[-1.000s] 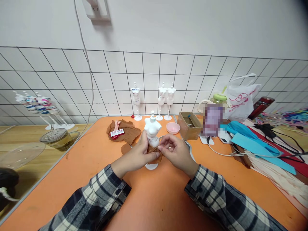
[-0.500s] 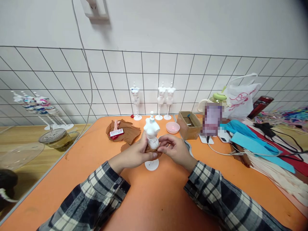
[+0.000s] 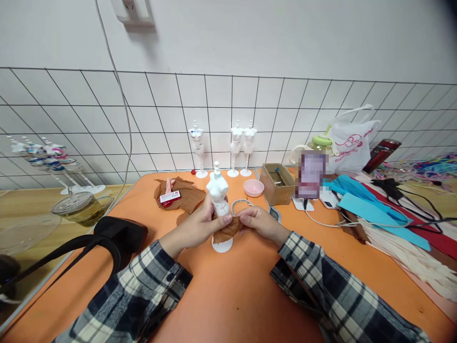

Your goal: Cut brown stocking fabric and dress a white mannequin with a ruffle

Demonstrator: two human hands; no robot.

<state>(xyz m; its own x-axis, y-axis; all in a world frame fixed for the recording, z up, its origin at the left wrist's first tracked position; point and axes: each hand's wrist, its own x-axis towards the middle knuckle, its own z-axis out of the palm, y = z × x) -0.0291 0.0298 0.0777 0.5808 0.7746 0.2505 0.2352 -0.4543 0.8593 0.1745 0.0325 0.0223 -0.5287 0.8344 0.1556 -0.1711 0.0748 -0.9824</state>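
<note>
A small white dress-form mannequin [image 3: 217, 188] stands tilted slightly on its round base in front of me. My left hand [image 3: 202, 221] is closed around its waist from the left, the thumb pressing a piece of brown crinkled fabric [image 3: 227, 231] against its lower part. On the other side, my right hand [image 3: 262, 224] pinches the right edge of that fabric between thumb and fingers. Just behind the right hand lies a thin ring [image 3: 243, 202], partly hidden by it. The fabric covers the hips and the upper stand.
More brown fabric [image 3: 189, 194] lies behind with a red-and-white packet [image 3: 170, 197] on it. Three white mannequins stand by the wall. A pink bowl [image 3: 253, 187], cardboard box [image 3: 276, 186] and phone [image 3: 312, 175] are right; a black strapped object [image 3: 123, 238] is left.
The brown fabric now spreads lower across the mannequin's front, pulled rightward by my right hand. The ring shows more fully. A black strapped object has come into view at left.
</note>
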